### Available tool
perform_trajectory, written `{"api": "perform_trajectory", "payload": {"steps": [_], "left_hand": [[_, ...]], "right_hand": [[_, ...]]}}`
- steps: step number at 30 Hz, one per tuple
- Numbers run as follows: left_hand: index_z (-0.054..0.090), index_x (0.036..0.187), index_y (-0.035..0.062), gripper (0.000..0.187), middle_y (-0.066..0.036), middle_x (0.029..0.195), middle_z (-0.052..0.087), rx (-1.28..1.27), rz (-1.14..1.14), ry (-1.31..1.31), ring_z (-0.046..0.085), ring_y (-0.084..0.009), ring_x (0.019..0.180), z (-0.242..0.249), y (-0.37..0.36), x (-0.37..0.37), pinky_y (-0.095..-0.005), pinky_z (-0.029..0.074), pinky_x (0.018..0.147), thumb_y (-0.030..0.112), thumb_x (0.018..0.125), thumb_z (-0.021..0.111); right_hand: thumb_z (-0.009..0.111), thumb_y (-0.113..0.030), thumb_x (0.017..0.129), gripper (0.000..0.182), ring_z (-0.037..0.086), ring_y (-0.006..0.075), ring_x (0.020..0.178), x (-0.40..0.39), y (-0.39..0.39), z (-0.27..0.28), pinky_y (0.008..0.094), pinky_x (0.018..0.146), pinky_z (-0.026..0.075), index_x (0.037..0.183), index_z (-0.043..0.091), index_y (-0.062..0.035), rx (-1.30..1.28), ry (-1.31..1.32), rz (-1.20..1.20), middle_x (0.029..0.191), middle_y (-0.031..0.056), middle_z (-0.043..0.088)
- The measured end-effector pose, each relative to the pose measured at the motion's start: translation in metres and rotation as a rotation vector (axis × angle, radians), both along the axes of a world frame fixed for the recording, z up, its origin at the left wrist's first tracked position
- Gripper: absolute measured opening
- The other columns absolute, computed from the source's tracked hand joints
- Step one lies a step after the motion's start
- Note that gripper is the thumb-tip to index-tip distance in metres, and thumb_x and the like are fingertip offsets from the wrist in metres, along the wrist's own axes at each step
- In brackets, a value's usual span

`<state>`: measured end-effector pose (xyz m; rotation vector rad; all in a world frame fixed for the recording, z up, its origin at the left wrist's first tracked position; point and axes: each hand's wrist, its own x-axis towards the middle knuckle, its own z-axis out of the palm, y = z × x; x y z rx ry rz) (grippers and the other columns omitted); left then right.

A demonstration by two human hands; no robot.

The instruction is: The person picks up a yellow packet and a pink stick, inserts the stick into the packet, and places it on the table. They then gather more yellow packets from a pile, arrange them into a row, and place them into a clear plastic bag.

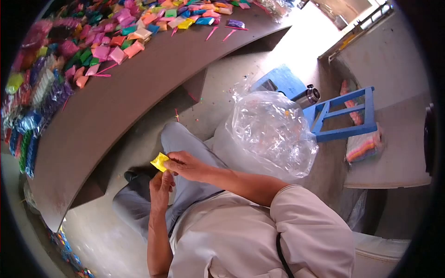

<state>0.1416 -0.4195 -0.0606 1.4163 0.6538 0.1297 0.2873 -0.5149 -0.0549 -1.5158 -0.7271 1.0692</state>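
A small shiny yellow packet (160, 161) is held up above my crossed legs. My right hand (183, 165) pinches its right side between thumb and fingers. From below, my left hand (161, 183) has its fingertips closed at the packet's lower edge, touching the right hand's fingers. What exactly lies between those left fingertips is partly hidden.
A low brown table (139, 83) curves in front, with a heap of colourful small packets (116, 46) and pink sticks (211, 33) on it. Right of my knee sits a large clear plastic bag (273, 134). Beyond it are a blue stool (345, 113) and a metal flask (308, 96).
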Motion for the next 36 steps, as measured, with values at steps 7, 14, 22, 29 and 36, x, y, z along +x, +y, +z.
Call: {"api": "perform_trajectory", "payload": {"steps": [7, 14, 22, 29, 36], "left_hand": [[0.060, 0.106, 0.0025, 0.049, -0.001, 0.075, 0.059, 0.052, 0.008, -0.016, 0.052, -0.0074, 0.064, 0.001, -0.003, -0.003, -0.0222, 0.041, 0.054, 0.050, 0.098, 0.047], [0.059, 0.096, 0.0027, 0.032, -0.001, 0.073, 0.057, -0.023, -0.036, 0.023, 0.052, -0.0069, 0.061, -0.018, -0.005, -0.004, -0.0223, 0.040, 0.052, 0.034, 0.098, 0.055], [0.059, 0.096, 0.0026, 0.032, 0.000, 0.071, 0.056, -0.013, 0.000, 0.012, 0.050, -0.0058, 0.059, -0.007, -0.007, 0.004, -0.0222, 0.039, 0.049, 0.034, 0.099, 0.053], [0.059, 0.092, 0.0038, 0.032, 0.002, 0.069, 0.053, 0.005, 0.064, -0.020, 0.046, -0.0050, 0.055, 0.000, -0.010, 0.010, -0.0225, 0.035, 0.047, 0.034, 0.100, 0.051], [0.056, 0.085, 0.0043, 0.030, 0.000, 0.064, 0.052, 0.021, 0.168, -0.045, 0.044, -0.0056, 0.053, 0.010, 0.000, 0.008, -0.0234, 0.034, 0.046, 0.028, 0.101, 0.047]], "right_hand": [[0.053, -0.029, 0.097, 0.031, 0.059, 0.0128, 0.078, -0.004, -0.014, 0.003, 0.0311, 0.067, 0.050, 0.101, 0.060, 0.0005, 0.092, 0.084, 0.021, 0.084, 0.0056, 0.062], [0.056, -0.031, 0.095, 0.036, 0.059, 0.0184, 0.065, -0.004, -0.020, 0.011, 0.0352, 0.059, 0.046, 0.088, 0.062, 0.0039, -0.008, -0.160, -0.013, 0.072, 0.0130, 0.062], [0.058, -0.037, 0.093, 0.040, 0.060, 0.0248, 0.062, -0.010, -0.017, -0.008, 0.0379, 0.057, 0.044, 0.086, 0.063, 0.0022, 0.106, -0.327, -0.149, 0.070, 0.0174, 0.061], [0.054, -0.035, 0.097, 0.039, 0.050, 0.0128, 0.059, -0.012, -0.020, -0.001, 0.0318, 0.054, 0.040, 0.086, 0.059, 0.0020, 0.144, 0.260, -0.099, 0.064, 0.0106, 0.054], [0.057, -0.031, 0.096, 0.036, 0.042, 0.0095, 0.057, 0.007, 0.001, -0.002, 0.0309, 0.051, 0.037, 0.078, 0.055, 0.0002, 0.175, -0.312, -0.021, 0.060, 0.0049, 0.046]]}}
